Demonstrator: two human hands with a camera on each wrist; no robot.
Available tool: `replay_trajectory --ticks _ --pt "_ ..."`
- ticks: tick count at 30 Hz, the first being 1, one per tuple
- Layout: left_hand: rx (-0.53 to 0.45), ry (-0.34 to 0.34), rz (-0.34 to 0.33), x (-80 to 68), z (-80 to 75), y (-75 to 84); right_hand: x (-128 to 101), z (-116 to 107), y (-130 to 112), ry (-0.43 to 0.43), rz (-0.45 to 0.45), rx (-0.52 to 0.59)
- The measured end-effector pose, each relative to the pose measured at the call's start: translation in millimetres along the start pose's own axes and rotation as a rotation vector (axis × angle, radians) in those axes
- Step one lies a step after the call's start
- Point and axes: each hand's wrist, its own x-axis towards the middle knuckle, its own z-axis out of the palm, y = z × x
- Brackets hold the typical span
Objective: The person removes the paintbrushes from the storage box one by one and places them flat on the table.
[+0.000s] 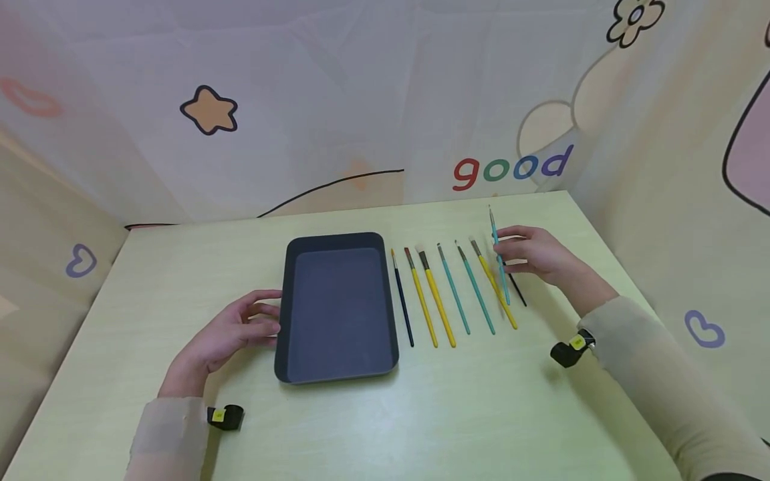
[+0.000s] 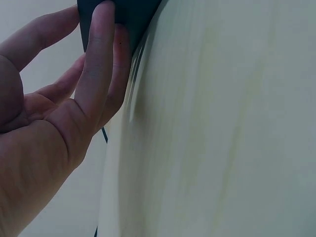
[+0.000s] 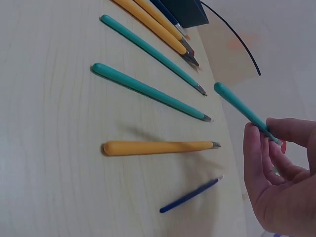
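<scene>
Right hand [image 1: 537, 257] pinches a slim teal paintbrush [image 1: 498, 257] lifted above the pale wooden table [image 1: 481, 401]; left hand [image 1: 231, 332], fingers relaxed, touches the dark matte rectangular tray [image 1: 337, 304]; backdrop reads "good" [image 1: 512, 168].

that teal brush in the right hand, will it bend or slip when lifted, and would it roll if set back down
The teal brush looks like a thin, straight stick, so it is probably stiff and light. The right hand pinches it only with its fingertips, and the smooth handle could slip or pivot in that grip. Its round, tapered handle would likely roll on the flat table.
</scene>
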Motion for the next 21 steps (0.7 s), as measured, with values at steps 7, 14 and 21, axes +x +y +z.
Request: replay_trajectory --ticks 7,14,21 --pt "-0.002 -0.001 0.003 -0.1 0.0 1.0 -2 -16 3 0.006 0.009 -0.046" --pt "0.001 0.002 0.001 -0.5 0.0 0.7 0 -29 13 -0.018 -0.001 -0.175" --pt "0.003 0.001 0.008 -0.6 0.9 -0.2 0 -34 22 0.041 0.028 -0.283"
